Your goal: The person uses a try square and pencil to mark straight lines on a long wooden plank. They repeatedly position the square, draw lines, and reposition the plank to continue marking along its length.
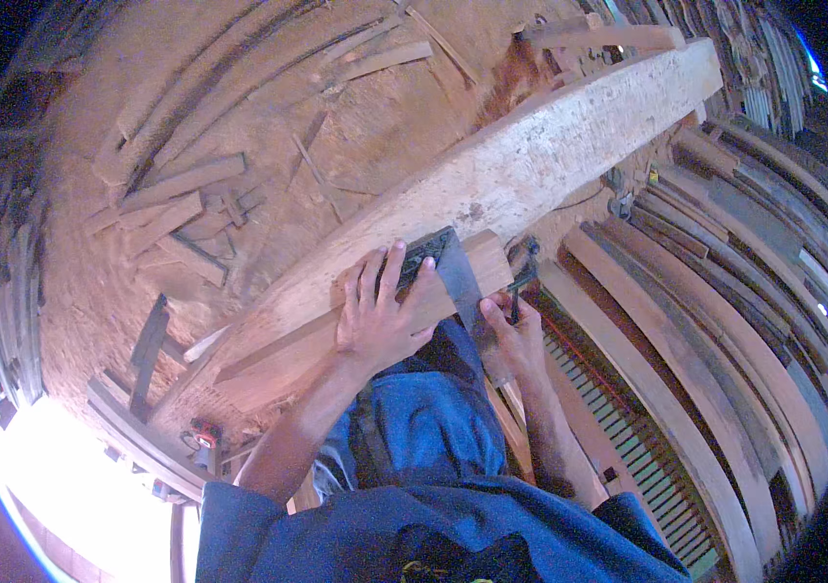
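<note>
At the centre of the frame, your left hand point(380, 316) lies flat, fingers spread, pinning a dark metal square point(443, 260) onto a narrow board point(365, 316). The board's long axis runs from lower left to upper right, beside a long pale beam point(550, 155). Just right, your right hand point(514, 335) pinches a pencil point(515, 303) at the square's blade edge.

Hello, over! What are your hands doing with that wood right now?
Left hand flat, pressing a metal square on the wooden plank. Right hand in a closed grip on a pencil beside the square's blade. Nothing blocking.
</note>
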{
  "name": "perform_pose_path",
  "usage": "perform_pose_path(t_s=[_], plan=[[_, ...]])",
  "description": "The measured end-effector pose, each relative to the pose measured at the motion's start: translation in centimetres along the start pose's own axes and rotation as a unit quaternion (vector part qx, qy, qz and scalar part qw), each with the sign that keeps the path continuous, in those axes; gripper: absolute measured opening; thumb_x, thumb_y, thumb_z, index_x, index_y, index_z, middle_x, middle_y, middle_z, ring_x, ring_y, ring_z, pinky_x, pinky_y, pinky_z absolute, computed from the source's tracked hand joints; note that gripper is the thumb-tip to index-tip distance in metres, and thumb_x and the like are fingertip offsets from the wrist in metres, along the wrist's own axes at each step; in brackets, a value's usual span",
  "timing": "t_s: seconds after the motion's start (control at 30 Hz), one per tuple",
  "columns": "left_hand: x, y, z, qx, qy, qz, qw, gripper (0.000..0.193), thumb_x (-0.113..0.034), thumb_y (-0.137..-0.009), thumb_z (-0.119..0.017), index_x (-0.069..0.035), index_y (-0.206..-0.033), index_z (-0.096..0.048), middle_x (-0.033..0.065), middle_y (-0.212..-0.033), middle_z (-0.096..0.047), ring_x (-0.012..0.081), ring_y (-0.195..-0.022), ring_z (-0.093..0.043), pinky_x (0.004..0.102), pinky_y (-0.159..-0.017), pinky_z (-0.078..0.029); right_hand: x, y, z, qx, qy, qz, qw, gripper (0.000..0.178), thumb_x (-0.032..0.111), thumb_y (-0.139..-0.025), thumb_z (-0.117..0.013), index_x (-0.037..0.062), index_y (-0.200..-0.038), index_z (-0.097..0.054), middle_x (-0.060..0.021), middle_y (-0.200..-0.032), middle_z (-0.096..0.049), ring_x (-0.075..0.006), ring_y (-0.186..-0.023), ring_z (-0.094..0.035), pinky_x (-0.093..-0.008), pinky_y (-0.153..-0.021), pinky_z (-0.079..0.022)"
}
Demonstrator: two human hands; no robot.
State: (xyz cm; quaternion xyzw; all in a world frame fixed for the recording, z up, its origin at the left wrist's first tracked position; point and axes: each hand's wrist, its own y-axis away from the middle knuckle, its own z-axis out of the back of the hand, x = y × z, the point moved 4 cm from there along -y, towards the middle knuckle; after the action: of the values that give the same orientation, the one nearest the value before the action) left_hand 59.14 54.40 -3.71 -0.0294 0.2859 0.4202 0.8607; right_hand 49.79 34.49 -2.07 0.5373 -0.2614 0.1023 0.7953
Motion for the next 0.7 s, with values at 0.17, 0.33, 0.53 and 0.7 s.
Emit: perform_pose_path(t_s=[0.17, 0.33, 0.53, 0.7], plan=[[-0.1, -0.2, -0.3, -0.043, -0.008, -0.008, 0.999, 0.102, -0.045, -0.064, -0.088, -0.025, -0.155, -0.047, 0.0213, -0.164, -0.029, 0.0421, -0.145, -0.034, 0.06, -0.116, -0.031, -0.5, -0.8, 0.0, -0.007, -0.009, -0.008, 1.0, 0.016, 0.02, -0.095, -0.078, 0.0059, -0.094, -0.072, 0.0053, -0.084, -0.066, -0.0055, -0.077, -0.057, -0.0258, -0.072, -0.046], [-0.1, -0.2, -0.4, -0.027, -0.009, 0.0, 1.0, 0.101, -0.045, -0.063, -0.088, -0.025, -0.154, -0.049, 0.0209, -0.165, -0.029, 0.041, -0.146, -0.034, 0.0606, -0.114, -0.032, -1.2, -1.0, 0.2, -0.001, -0.03, -0.027, 0.999, 0.014, 0.019, -0.095, -0.077, 0.0069, -0.092, -0.071, 0.0057, -0.084, -0.065, -0.0052, -0.076, -0.056, -0.0258, -0.071, -0.045], [-0.1, -0.2, -0.3, -0.014, -0.012, 0.001, 1.0, 0.101, -0.046, -0.061, -0.089, -0.025, -0.153, -0.05, 0.0207, -0.164, -0.03, 0.0407, -0.147, -0.032, 0.061, -0.112, -0.032, -1.2, -1.4, 0.4, 0.004, -0.005, -0.012, 1.0, 0.019, 0.023, -0.095, -0.077, 0.0067, -0.091, -0.07, 0.0058, -0.085, -0.065, -0.0056, -0.079, -0.055, -0.0271, -0.075, -0.045], [-0.2, -0.2, -0.3, -0.001, -0.01, 0.004, 1.0, 0.103, -0.047, -0.061, -0.089, -0.024, -0.153, -0.049, 0.0212, -0.163, -0.03, 0.0418, -0.147, -0.032, 0.0606, -0.113, -0.032, -1.1, -1.4, 0.5, 0.014, 0.032, -0.02, 0.999, 0.025, 0.028, -0.097, -0.075, 0.0054, -0.103, -0.066, -0.0039, -0.087, -0.066, -0.0145, -0.076, -0.061, -0.0321, -0.065, -0.05]])
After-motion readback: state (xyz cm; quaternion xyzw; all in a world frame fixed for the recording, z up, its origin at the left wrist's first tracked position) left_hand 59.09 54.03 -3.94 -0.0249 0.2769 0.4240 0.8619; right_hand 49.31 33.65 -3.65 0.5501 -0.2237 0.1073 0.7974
